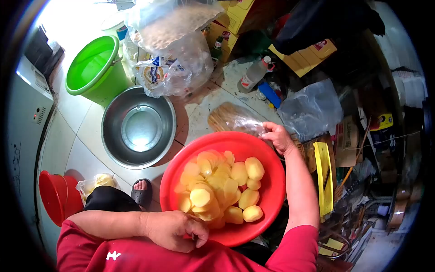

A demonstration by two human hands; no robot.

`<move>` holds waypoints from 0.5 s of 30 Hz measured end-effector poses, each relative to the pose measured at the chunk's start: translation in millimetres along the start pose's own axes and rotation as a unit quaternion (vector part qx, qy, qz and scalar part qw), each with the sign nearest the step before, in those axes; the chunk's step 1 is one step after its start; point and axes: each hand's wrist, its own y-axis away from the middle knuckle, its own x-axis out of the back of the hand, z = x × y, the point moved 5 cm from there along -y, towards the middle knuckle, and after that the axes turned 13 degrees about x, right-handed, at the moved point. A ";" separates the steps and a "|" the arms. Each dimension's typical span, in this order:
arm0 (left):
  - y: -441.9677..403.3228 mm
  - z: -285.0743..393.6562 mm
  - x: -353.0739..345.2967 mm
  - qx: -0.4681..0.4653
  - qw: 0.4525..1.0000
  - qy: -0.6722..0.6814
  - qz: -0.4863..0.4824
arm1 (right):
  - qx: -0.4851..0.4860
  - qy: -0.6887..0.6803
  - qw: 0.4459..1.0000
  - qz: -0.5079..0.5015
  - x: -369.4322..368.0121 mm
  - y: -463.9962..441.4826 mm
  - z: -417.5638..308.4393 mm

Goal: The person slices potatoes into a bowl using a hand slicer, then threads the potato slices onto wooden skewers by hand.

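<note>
My right hand [278,137] pinches the end of a clear plastic bag of thin wooden sticks [232,117], held at the far right rim of a red basin [172,179]. My left hand [176,230] is curled closed by the near rim, and nothing shows in its fingers. Inside the basin lie many thin potato slices [206,181], heaped on the left and middle. Several whole peeled potatoes [248,198] sit along the right side of the basin.
A metal bowl [108,131] stands left of the basin, with a green bucket [102,84] behind it. A red bucket [59,195] is at the left. Plastic bags [181,77], a bottle [253,75] and cardboard boxes [303,59] crowd the back and right.
</note>
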 end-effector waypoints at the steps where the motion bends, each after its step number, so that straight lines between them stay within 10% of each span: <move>1: -0.7 -0.6 1.5 0.006 1.000 0.001 0.006 | -0.003 -0.001 1.000 0.004 -1.2 0.1 -8.5; 3: -2.2 1.0 3.6 0.001 1.000 0.009 0.013 | 0.077 -0.094 0.993 0.001 -2.1 3.4 -32.6; 9: -4.3 -0.2 3.8 -0.002 1.000 -0.010 0.013 | -0.096 0.014 0.985 0.139 53.3 70.5 41.7; 13: -8.4 -2.1 5.2 0.041 0.997 -0.058 0.044 | -0.009 0.440 0.889 0.128 73.6 128.3 125.6; 15: -13.7 -3.5 4.7 0.049 0.997 -0.049 0.043 | -0.052 0.296 0.941 0.157 78.8 140.6 165.9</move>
